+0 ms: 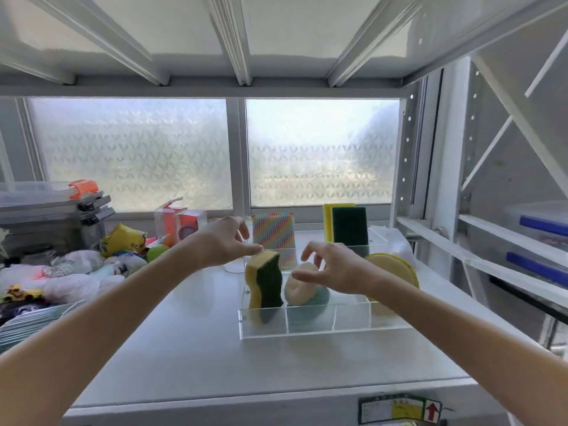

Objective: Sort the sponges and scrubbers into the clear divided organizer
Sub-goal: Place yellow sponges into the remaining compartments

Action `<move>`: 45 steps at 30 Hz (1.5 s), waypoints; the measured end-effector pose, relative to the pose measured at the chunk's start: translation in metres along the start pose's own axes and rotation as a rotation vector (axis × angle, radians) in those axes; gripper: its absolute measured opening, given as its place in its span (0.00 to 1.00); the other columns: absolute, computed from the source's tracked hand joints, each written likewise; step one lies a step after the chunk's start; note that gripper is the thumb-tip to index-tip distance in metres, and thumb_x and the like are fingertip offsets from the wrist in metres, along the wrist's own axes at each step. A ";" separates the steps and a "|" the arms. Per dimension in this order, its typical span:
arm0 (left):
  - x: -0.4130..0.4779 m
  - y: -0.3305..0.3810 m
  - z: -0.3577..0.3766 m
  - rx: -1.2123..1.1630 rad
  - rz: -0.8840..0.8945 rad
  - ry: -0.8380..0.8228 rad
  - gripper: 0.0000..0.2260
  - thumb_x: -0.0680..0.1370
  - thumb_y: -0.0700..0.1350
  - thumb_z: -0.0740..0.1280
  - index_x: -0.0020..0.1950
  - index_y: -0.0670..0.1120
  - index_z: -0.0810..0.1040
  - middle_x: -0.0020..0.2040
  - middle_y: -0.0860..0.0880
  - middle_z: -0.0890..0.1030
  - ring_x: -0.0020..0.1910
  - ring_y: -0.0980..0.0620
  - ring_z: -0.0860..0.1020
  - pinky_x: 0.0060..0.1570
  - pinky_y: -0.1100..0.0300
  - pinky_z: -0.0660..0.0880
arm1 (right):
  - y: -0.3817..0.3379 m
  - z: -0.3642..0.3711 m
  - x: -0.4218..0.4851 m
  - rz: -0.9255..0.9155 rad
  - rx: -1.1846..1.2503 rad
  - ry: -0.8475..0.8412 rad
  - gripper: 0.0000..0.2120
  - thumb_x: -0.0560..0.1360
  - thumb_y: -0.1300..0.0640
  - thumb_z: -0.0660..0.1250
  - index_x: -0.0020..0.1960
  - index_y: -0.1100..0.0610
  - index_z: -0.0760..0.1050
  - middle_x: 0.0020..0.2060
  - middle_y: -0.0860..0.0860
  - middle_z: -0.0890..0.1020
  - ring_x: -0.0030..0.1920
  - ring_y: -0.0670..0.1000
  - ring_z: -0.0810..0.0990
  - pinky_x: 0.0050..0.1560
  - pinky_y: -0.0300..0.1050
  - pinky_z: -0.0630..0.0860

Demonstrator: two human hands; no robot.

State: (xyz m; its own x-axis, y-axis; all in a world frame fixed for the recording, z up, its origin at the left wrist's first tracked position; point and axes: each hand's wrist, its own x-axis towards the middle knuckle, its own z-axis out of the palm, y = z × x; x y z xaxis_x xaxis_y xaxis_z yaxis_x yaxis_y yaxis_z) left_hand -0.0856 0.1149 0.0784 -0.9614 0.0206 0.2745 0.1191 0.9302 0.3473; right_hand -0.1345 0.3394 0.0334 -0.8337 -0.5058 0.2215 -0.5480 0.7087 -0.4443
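A clear divided organizer (310,330) sits on the grey shelf. In its front left compartment a wavy yellow-and-green sponge (265,281) stands upright. My left hand (226,241) is above it, thumb touching its top edge, fingers apart. A cream round sponge (298,287) with a teal scrubber (319,298) behind it leans in the middle front compartment. My right hand (332,267) hovers over them, open. A round yellow scrubber (392,270) stands at the right. A rainbow striped scrubber (273,233) and a yellow-and-dark-green sponge (345,224) stand in the back compartments.
A heap of bags and packets (76,269) fills the shelf's left side, below stacked grey cases (52,219). A clear box with orange parts (178,224) stands by the frosted window. Shelf beams run overhead. A rack with blue-edged bins (534,238) is at right.
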 end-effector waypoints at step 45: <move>0.036 0.018 0.036 0.071 0.087 0.019 0.37 0.61 0.69 0.73 0.60 0.45 0.74 0.51 0.47 0.80 0.48 0.48 0.80 0.44 0.53 0.84 | 0.057 -0.046 -0.020 -0.039 -0.061 0.164 0.08 0.72 0.51 0.71 0.48 0.54 0.84 0.42 0.50 0.85 0.43 0.48 0.82 0.45 0.41 0.80</move>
State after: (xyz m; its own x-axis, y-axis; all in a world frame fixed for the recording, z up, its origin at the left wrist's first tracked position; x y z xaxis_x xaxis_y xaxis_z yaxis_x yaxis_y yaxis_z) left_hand -0.1273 0.1454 0.0618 -0.9432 0.0965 0.3179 0.1838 0.9486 0.2575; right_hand -0.1527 0.4125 0.0436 -0.8087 -0.4503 0.3783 -0.5793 0.7210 -0.3802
